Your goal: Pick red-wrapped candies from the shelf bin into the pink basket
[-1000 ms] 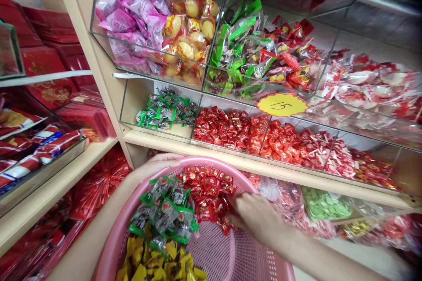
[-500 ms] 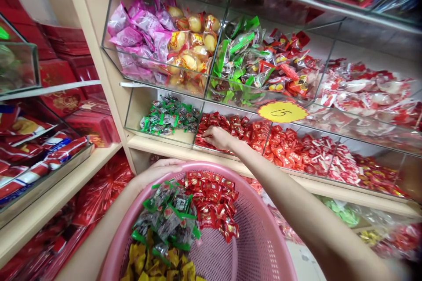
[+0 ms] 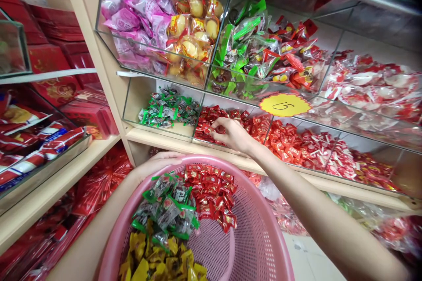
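Note:
My left hand (image 3: 161, 161) is closed over the far left rim of a pink plastic basket (image 3: 275, 224). Inside the basket lie green-and-clear wrapped candies (image 3: 168, 217), red wrapped candies (image 3: 211, 191) and yellow wrapped candies (image 3: 158, 263), with part of the mesh bottom bare. Beyond the rim, my right hand (image 3: 234, 134) hovers at the front of a shelf compartment of small dark red wrapped candies (image 3: 206, 118). Its fingers are bent and apart, pointing left, and I see nothing held between them.
Green-wrapped candies (image 3: 168, 107) fill the compartment to the left. Orange-red candies (image 3: 285, 140) lie to the right. Above, a glass-fronted tray holds purple packets (image 3: 138, 17) and larger sweets, with a yellow price tag (image 3: 285, 104). A wooden upright (image 3: 95, 52) and red boxes stand left.
My right hand has drawn back a little to the right from the dark red candies, and its fingers have spread. My left hand stays on the basket rim. The view has shifted slightly.

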`<action>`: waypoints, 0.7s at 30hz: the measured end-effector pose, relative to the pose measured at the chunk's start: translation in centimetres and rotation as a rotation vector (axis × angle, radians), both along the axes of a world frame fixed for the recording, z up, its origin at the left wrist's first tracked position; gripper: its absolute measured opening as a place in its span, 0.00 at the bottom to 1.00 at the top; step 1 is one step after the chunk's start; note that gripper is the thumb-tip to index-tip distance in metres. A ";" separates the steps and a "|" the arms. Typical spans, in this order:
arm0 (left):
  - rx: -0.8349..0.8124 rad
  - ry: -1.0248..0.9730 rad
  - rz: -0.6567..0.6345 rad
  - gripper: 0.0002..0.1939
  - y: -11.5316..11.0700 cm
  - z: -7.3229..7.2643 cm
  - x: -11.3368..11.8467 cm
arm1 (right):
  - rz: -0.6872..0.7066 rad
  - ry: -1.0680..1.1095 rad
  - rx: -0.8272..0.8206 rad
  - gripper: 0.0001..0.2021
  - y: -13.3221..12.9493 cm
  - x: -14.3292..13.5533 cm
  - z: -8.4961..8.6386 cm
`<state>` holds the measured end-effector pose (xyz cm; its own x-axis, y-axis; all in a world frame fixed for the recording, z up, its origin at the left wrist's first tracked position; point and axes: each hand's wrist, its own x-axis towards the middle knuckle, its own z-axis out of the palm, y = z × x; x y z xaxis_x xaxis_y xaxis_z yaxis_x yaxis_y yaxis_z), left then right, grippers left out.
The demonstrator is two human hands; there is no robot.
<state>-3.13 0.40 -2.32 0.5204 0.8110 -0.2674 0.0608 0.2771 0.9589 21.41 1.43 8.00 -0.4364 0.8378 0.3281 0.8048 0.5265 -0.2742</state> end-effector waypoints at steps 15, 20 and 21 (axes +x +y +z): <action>0.040 0.024 -0.006 0.24 0.1 -0.6 0.1 | 0.115 -0.478 -0.210 0.04 -12.7 -2.0 -8.3; 0.029 -0.008 0.015 0.23 0.1 -0.7 0.1 | 0.105 -0.540 -0.174 0.05 -12.2 -2.7 -9.0; 0.022 -0.007 0.016 0.23 0.1 -0.7 0.1 | 0.100 -0.550 -0.164 0.05 -12.1 -2.8 -9.3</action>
<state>-3.07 0.47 -3.01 0.5094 0.8248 -0.2452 0.0496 0.2563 0.9653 18.61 -10.71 -1.33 -0.5857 0.8044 -0.0995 0.8003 0.5934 0.0860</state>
